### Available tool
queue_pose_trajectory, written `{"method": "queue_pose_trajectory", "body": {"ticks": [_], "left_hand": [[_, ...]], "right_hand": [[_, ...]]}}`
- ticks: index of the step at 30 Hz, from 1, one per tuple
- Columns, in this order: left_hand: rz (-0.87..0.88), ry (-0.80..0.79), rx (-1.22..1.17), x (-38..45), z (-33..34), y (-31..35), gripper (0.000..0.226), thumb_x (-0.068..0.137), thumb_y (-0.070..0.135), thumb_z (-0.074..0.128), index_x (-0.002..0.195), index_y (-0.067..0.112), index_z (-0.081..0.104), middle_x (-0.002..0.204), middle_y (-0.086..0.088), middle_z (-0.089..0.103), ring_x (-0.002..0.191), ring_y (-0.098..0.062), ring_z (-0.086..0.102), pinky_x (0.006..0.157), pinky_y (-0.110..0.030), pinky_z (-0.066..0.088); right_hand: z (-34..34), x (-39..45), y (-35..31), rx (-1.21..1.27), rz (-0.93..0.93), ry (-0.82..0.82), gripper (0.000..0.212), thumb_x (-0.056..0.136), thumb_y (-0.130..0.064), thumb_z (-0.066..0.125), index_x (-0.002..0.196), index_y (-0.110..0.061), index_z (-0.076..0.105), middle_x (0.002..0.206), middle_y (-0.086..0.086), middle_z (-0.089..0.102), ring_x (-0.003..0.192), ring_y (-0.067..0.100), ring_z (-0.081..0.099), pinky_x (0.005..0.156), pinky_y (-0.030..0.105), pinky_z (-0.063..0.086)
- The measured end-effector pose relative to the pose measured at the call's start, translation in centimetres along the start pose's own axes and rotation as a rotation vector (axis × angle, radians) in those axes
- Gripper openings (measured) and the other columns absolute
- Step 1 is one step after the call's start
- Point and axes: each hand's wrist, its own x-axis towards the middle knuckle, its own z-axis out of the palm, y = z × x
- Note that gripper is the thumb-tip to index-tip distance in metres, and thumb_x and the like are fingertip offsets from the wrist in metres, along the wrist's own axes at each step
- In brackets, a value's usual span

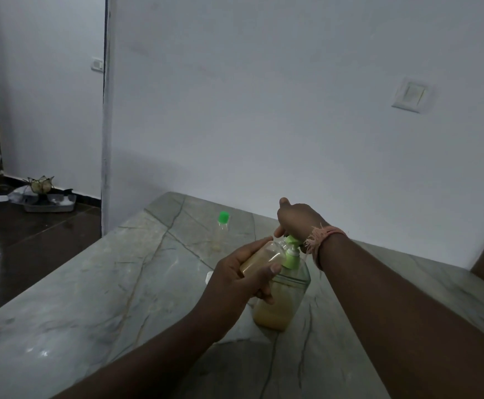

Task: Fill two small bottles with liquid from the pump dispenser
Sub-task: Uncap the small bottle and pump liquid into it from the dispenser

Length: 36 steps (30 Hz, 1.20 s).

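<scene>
Centre frame, on worktop (96,286): left hand (235,279) grip clamped on bottle (263,256), tilted at spout. Right hand (298,218) presses pump (291,251), fingers curled. Risk: spout misses mouth, liquid spills. Capped bottle (223,224) behind.

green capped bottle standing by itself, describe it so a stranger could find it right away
Start at the grey stone counter below the white wall. Toward its far edge, beyond both hands, stands a small clear bottle. It alone wears a bright green cap and nobody holds it, unlike the tilted bottle gripped in the left hand at the pump dispenser.
</scene>
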Motion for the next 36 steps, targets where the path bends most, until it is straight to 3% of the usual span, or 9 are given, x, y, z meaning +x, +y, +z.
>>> {"method": "queue_pose_trajectory", "body": {"ticks": [2, 3, 5, 6, 11, 19, 24, 30, 36], "left_hand": [[0.021, -0.003, 0.038, 0.0, 0.2, 0.1, 0.048, 0.084, 0.024, 0.076, 0.13, 0.035, 0.064, 0.101, 0.001, 0.074, 0.068, -0.014, 0.065, 0.063, -0.032, 0.06], [0.03, -0.004, 0.054, 0.1, 0.3, 0.2, 0.046, 0.085, 0.022, 0.076, 0.128, 0.037, 0.064, 0.102, 0.005, 0.074, 0.068, -0.013, 0.065, 0.063, -0.032, 0.06], [0.043, -0.005, 0.076, 0.2, 0.2, 0.2, 0.047, 0.085, 0.02, 0.076, 0.128, 0.034, 0.063, 0.101, 0.008, 0.074, 0.068, -0.012, 0.066, 0.061, -0.032, 0.06], [0.053, -0.004, 0.092, 0.2, 0.1, 0.2, 0.047, 0.085, 0.021, 0.076, 0.129, 0.032, 0.063, 0.1, 0.008, 0.074, 0.068, -0.011, 0.066, 0.06, -0.031, 0.059], [0.071, 0.026, 0.138, 0.4, 0.0, -0.3, 0.044, 0.086, 0.021, 0.076, 0.128, 0.026, 0.065, 0.093, 0.004, 0.075, 0.062, -0.009, 0.064, 0.056, -0.031, 0.056], [0.065, 0.054, 0.151, 0.6, -0.1, -0.5, 0.043, 0.087, 0.023, 0.077, 0.128, 0.029, 0.065, 0.095, -0.001, 0.075, 0.063, -0.008, 0.064, 0.055, -0.024, 0.052], [0.068, 0.069, 0.181, 0.7, -0.4, -0.7, 0.046, 0.087, 0.021, 0.077, 0.131, 0.025, 0.065, 0.102, 0.003, 0.074, 0.068, -0.003, 0.067, 0.057, -0.016, 0.051], [0.056, 0.07, 0.192, 0.6, -0.5, -0.6, 0.048, 0.086, 0.025, 0.077, 0.132, 0.026, 0.064, 0.102, -0.001, 0.074, 0.064, -0.005, 0.066, 0.053, -0.019, 0.05], [0.057, 0.071, 0.177, 0.5, -0.2, -0.6, 0.047, 0.087, 0.02, 0.077, 0.132, 0.022, 0.064, 0.097, -0.005, 0.074, 0.059, -0.007, 0.064, 0.051, -0.022, 0.049]], "right_hand": [[0.0, -0.1, -0.2, -0.041, -0.011, -0.054, 0.038, 0.104, -0.018, 0.026, 0.123, -0.01, 0.058, 0.078, 0.005, 0.069, 0.082, 0.022, 0.062, 0.069, 0.028, 0.044], [-0.1, -0.1, -0.3, -0.081, -0.005, -0.082, 0.042, 0.105, -0.013, 0.024, 0.129, -0.001, 0.056, 0.096, 0.013, 0.07, 0.098, 0.029, 0.062, 0.081, 0.031, 0.045], [0.1, -0.3, -0.5, -0.184, 0.011, -0.094, 0.043, 0.107, -0.007, 0.022, 0.136, 0.009, 0.049, 0.132, 0.027, 0.056, 0.126, 0.037, 0.05, 0.1, 0.034, 0.038], [0.1, -0.3, -0.5, -0.23, 0.009, -0.093, 0.04, 0.107, -0.005, 0.024, 0.135, 0.011, 0.048, 0.138, 0.029, 0.05, 0.13, 0.039, 0.047, 0.103, 0.037, 0.037], [1.1, 1.0, 0.5, -0.417, -0.046, -0.079, 0.035, 0.103, -0.002, 0.033, 0.132, 0.009, 0.048, 0.136, 0.026, 0.052, 0.126, 0.039, 0.05, 0.095, 0.038, 0.041], [0.9, 2.1, 0.2, -0.314, -0.03, -0.073, 0.039, 0.104, -0.007, 0.025, 0.137, 0.005, 0.039, 0.141, 0.023, 0.051, 0.131, 0.034, 0.047, 0.101, 0.033, 0.036], [2.0, 3.0, 1.3, -0.34, -0.075, 0.003, 0.05, 0.089, -0.007, 0.032, 0.138, -0.006, 0.037, 0.113, 0.022, 0.067, 0.107, 0.034, 0.061, 0.088, 0.04, 0.048], [1.7, 1.8, 0.5, -0.446, -0.089, -0.028, 0.038, 0.102, -0.003, 0.031, 0.136, 0.008, 0.046, 0.138, 0.024, 0.05, 0.128, 0.037, 0.049, 0.1, 0.039, 0.038], [1.5, 2.4, 1.0, -0.35, -0.082, -0.018, 0.034, 0.095, -0.005, 0.033, 0.128, -0.003, 0.043, 0.123, 0.024, 0.062, 0.114, 0.036, 0.057, 0.09, 0.039, 0.046]]}}
